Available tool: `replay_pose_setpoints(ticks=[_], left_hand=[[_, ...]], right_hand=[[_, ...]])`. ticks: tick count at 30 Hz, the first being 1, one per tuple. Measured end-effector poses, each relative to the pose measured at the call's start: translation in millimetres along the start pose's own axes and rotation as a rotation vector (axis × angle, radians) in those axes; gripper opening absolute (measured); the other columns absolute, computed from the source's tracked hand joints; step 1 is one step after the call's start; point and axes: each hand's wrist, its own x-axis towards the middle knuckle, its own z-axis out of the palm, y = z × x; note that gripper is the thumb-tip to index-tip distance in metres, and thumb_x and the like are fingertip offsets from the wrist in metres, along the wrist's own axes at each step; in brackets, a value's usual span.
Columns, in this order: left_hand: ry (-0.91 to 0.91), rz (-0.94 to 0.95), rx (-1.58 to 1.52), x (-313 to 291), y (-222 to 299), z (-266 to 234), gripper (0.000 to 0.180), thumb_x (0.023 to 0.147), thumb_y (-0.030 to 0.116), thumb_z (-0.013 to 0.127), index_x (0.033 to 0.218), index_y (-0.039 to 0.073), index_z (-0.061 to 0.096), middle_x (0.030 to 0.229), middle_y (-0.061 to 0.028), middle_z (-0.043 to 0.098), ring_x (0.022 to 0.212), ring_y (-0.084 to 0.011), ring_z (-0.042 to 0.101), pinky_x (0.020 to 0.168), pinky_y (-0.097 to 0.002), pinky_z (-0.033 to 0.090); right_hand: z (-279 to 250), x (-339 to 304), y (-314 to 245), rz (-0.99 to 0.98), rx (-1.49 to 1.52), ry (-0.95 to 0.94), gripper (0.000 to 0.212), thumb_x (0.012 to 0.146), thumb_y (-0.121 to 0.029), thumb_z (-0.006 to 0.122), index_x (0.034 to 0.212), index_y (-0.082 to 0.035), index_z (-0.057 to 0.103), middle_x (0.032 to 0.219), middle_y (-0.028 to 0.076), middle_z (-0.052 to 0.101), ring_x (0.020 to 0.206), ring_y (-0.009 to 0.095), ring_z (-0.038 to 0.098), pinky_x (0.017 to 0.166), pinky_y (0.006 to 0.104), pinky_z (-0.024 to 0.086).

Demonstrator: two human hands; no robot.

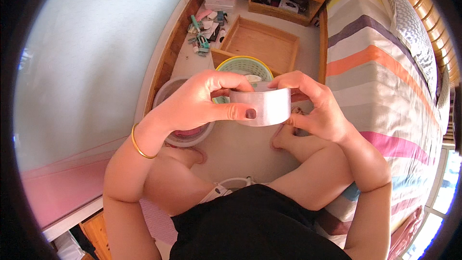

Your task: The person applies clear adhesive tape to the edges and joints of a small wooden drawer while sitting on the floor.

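Pinching a glossy, whitish, plastic-looking round roll (270, 108), part-closed left fingers (233, 111) and right fingers (304, 84) could drop it if either slackens.

Just beyond the grip we see a yellow-rimmed green basket (240, 69), and past it a wooden drawer (262, 41) on the floor (226, 156), with small clutter (209, 28) to its left. Right of the grip we have a striped bedcover (361, 86); left of it, a pale blue panel (91, 67)
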Motion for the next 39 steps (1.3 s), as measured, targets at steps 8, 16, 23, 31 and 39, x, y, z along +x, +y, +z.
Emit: replay_pose_setpoints(ticks=[8, 16, 23, 31, 39], left_hand=[[-0.081, 0.048, -0.122, -0.8, 9.1, 1.1, 0.027, 0.078, 0.02, 0.07, 0.089, -0.002, 0.059, 0.082, -0.0016, 0.056, 0.077, -0.0068, 0.05, 0.067, -0.0211, 0.041], [-0.078, 0.104, -0.19, -5.4, 8.9, 3.9, 0.03, 0.08, 0.02, 0.068, 0.096, -0.003, 0.058, 0.086, -0.0032, 0.058, 0.08, -0.0084, 0.052, 0.073, -0.0225, 0.043], [-0.087, 0.003, -0.205, -1.1, -1.3, 12.1, 0.025, 0.083, 0.021, 0.065, 0.091, 0.0, 0.054, 0.082, 0.0006, 0.053, 0.077, -0.0051, 0.048, 0.068, -0.0203, 0.04], [-0.134, -0.003, -0.145, 0.4, -3.4, 25.7, 0.02, 0.084, 0.02, 0.06, 0.082, 0.003, 0.05, 0.075, 0.0035, 0.047, 0.073, -0.0034, 0.043, 0.063, -0.0193, 0.036], [-0.099, -0.064, -0.153, -0.7, -7.1, 34.8, 0.021, 0.086, 0.022, 0.058, 0.085, 0.002, 0.05, 0.077, 0.0032, 0.047, 0.074, -0.003, 0.042, 0.062, -0.0203, 0.037]], right_hand=[[8.3, -6.0, -0.7, 0.119, 0.529, -0.004, 0.041, 0.069, 0.015, 0.055, 0.102, -0.004, 0.039, 0.122, 0.014, 0.047, 0.107, 0.02, 0.053, 0.09, 0.0311, 0.044], [10.9, -3.3, -2.1, 0.13, 0.674, -0.086, 0.045, 0.065, 0.015, 0.051, 0.103, -0.004, 0.039, 0.122, 0.013, 0.046, 0.107, 0.016, 0.05, 0.086, 0.0294, 0.043], [2.2, -3.7, -0.2, 0.048, 0.09, -0.042, 0.053, 0.061, 0.012, 0.056, 0.109, -0.004, 0.039, 0.104, 0.011, 0.054, 0.095, 0.021, 0.057, 0.077, 0.0313, 0.046], [8.4, -12.1, 2.0, 0.018, -0.108, -0.011, 0.055, 0.057, 0.011, 0.06, 0.103, -0.006, 0.036, 0.082, 0.016, 0.057, 0.08, 0.038, 0.058, 0.065, 0.0399, 0.046], [11.8, -10.4, -3.8, 0.041, -0.287, -0.002, 0.049, 0.059, 0.008, 0.061, 0.098, -0.004, 0.034, 0.083, 0.022, 0.055, 0.076, 0.045, 0.054, 0.061, 0.0473, 0.043]])
